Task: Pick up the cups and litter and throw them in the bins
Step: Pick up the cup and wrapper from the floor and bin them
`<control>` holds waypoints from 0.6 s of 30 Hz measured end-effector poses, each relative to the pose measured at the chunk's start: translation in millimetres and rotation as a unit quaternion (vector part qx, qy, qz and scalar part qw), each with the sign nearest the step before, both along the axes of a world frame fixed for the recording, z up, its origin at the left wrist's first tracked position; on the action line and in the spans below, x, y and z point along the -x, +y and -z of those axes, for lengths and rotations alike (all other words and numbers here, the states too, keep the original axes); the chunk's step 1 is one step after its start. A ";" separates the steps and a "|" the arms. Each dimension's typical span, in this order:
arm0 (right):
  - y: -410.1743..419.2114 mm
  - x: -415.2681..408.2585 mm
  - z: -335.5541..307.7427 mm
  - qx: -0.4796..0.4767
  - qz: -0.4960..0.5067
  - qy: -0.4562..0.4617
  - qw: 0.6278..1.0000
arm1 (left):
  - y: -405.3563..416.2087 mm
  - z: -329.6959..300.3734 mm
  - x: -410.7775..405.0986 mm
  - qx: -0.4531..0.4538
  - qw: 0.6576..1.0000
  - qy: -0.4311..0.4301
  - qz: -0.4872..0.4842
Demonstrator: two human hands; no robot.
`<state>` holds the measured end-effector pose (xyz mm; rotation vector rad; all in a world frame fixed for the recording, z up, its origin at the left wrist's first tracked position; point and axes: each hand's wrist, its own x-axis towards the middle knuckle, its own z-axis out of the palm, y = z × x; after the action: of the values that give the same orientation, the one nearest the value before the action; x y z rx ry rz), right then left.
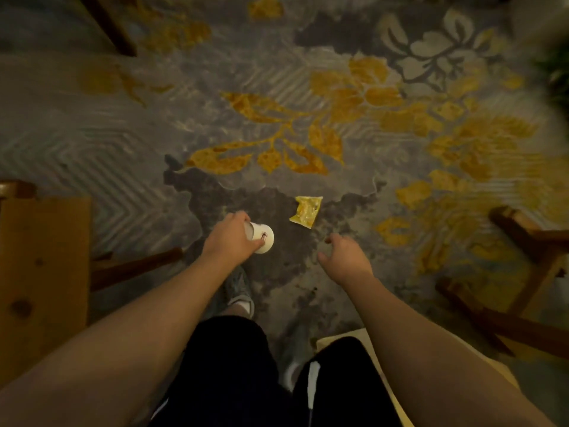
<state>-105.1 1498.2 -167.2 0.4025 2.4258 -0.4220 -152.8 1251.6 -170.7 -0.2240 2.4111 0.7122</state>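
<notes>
My left hand [229, 237] is closed around a white paper cup [264, 238], held on its side with the base facing the camera, above the carpet. A yellow crumpled wrapper [305, 211] lies on the dark patch of the carpet, just beyond and between both hands. My right hand [345, 257] hovers a short way below and right of the wrapper, fingers spread and curled downward, holding nothing. No bin is in view.
A patterned grey and yellow carpet [277, 118] covers the floor. A wooden table or stool top [43, 272] stands at the left, with a chair leg [107, 23] at the top left. Wooden chair legs [529, 272] are at the right. My feet [238, 288] stand below the hands.
</notes>
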 end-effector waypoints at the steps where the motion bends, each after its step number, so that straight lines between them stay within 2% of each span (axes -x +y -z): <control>1: 1.5 16.6 16.5 0.004 0.005 0.001 1.000 | 1.9 14.4 16.9 0.006 1.000 -0.002 0.004; 8: 25.4 101.4 183.1 -0.003 -0.043 -0.046 0.998 | 24.9 152.4 74.4 0.031 0.999 -0.029 -0.014; 15: 57.4 145.4 369.2 -0.048 -0.146 -0.089 0.984 | 67.1 317.8 72.3 0.020 0.997 -0.046 -0.054; 18: 59.4 155.0 438.5 -0.058 -0.149 -0.097 0.982 | 81.7 380.6 70.5 0.018 0.998 -0.047 -0.050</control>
<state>-260.1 1557.6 -605.7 0.1173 2.2764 -0.1054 -223.2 1333.3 -551.3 -0.3856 2.3376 0.6870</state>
